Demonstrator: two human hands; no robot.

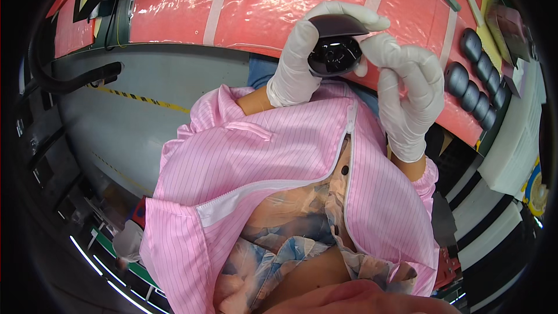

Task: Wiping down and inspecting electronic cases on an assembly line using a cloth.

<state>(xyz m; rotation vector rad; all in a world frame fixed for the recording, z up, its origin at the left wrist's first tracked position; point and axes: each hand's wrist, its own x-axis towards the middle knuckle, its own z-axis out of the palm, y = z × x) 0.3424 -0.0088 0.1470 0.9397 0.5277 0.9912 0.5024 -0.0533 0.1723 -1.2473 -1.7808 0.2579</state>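
Note:
A dark, rounded case [335, 56] with its curved lid raised is held up over the near edge of the bench. Its inside is black and glossy. My left hand [294, 72], in a white glove, is closed around the case, with fingers behind the lid and the thumb along its left side. My right hand [411, 84], gloved too, is at the right edge of the case. Its thumb and fingers are bent together in a pinch, and whatever lies between them is too small or hidden to name.
Pink-red sheeting [267, 0] with pale strips covers the bench. Several dark grey rounded cases [472, 96] stand in rows at the right, close to a green block [450, 0] and yellow sheets [491, 40]. A black bent tube [87, 78] juts in at the left.

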